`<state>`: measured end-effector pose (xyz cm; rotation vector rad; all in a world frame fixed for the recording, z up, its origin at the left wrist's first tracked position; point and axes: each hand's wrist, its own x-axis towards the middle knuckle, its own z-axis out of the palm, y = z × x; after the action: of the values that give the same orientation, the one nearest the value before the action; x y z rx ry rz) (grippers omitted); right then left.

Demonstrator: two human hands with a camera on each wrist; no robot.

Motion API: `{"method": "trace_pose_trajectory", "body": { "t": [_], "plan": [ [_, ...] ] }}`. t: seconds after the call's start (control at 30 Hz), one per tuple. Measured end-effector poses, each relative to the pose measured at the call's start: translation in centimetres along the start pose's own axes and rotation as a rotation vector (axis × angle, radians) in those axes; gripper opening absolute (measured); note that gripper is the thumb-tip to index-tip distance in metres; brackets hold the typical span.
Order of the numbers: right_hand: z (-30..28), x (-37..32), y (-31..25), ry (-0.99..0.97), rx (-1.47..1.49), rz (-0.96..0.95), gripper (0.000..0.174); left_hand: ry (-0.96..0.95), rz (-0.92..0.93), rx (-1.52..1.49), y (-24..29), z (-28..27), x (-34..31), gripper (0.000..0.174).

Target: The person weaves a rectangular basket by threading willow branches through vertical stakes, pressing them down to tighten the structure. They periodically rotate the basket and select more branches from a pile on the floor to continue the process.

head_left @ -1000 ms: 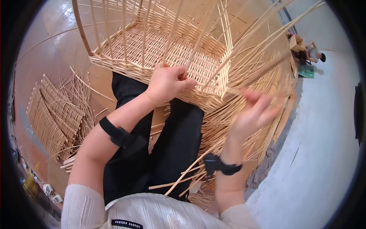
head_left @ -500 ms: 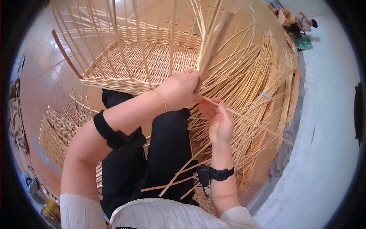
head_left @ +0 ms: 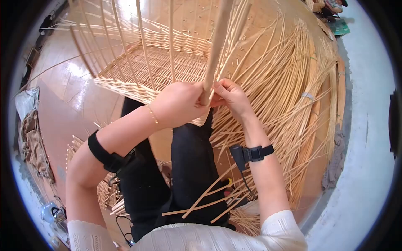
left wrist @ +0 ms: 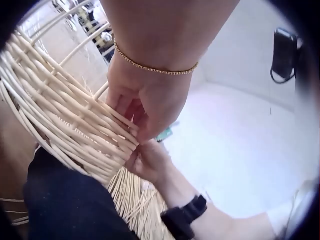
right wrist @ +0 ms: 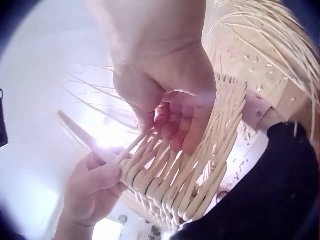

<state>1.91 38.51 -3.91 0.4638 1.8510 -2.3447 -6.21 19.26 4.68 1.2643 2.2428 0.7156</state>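
A partly woven wicker basket point(head_left: 125, 88) with upright stakes rests across the person's knees. At its near right corner the left hand point(head_left: 181, 103) grips the foot of a thick corner post point(head_left: 215, 54). Close against it, the right hand point(head_left: 233, 98) pinches a thin strand at the corner, thumb and forefinger together. In the right wrist view the right hand point(right wrist: 175, 110) holds the strand point(right wrist: 134, 144) over the woven corner, beside the left hand point(right wrist: 92, 192). The left wrist view shows the left hand point(left wrist: 150, 102) at the end of the woven side point(left wrist: 65, 110), partly hiding the right hand's fingers.
Long loose canes point(head_left: 276, 79) lie in a large bundle on the floor to the right. A few cane ends point(head_left: 197, 207) lie by the right thigh. A woven piece point(head_left: 106, 194) is at lower left, cloths point(head_left: 33, 138) farther left, and a pale wall point(head_left: 368, 138) at right.
The left hand moved from the basket's near rim to the corner post. The right hand came in to the corner with a strand, and the basket has turned and tilted in view.
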Motion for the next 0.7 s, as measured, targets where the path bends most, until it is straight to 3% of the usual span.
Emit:
{"method": "trace_pose_trajectory", "body": {
  "t": [0.13, 0.2, 0.27, 0.3, 0.37, 0.4, 0.47, 0.53, 0.63, 0.67, 0.7],
  "plan": [
    [7.3, -2.2, -2.5, 0.074, -0.105, -0.044, 0.039, 0.075, -0.082, -0.193, -1.4, -4.3, -6.2, 0.024],
    [12.0, -4.0, -0.9, 0.145, -0.148, -0.144, 0.041, 0.232, -0.132, -0.263, -2.3, -4.0, -10.5, 0.021],
    [15.5, -5.5, 1.3, 0.1, -0.181, -0.162, 0.036, 0.443, -0.063, -0.099, -4.3, -2.8, -14.8, 0.02],
    [16.6, -6.1, 1.8, 0.046, -0.204, -0.096, 0.035, 0.451, -0.054, -0.092, -4.6, -1.7, -16.4, 0.02],
    [17.7, -7.1, 2.4, -0.001, 0.105, 0.114, 0.031, 0.485, -0.458, -0.515, -5.4, 0.5, -18.9, 0.02],
    [17.5, -7.1, 2.8, 0.011, 0.209, 0.076, 0.026, 0.497, -0.455, -0.516, -6.1, 1.4, -18.9, 0.02],
    [15.9, -8.1, 1.0, 0.056, 0.392, 0.006, 0.018, 0.55, -0.433, -0.834, -6.6, 3.3, -18.7, 0.02],
    [12.5, -7.9, 0.0, 0.165, 0.478, -0.11, 0.028, 0.538, -0.451, -0.831, -7.1, 3.8, -18.3, 0.019],
    [12.8, -7.9, -2.1, 0.116, -0.037, -0.247, 0.029, 0.574, -0.447, -0.765, -7.1, 4.2, -18.4, 0.019],
    [14.2, -7.7, -3.3, 0.092, -0.05, -0.239, 0.029, 0.618, -0.425, -0.702, -6.9, 4.6, -18.5, 0.019],
    [16.0, -7.1, -5.0, 0.06, -0.488, -0.501, 0.036, 0.639, -0.436, -0.71, -6.6, 5.0, -18.6, 0.019]
  ]
}}
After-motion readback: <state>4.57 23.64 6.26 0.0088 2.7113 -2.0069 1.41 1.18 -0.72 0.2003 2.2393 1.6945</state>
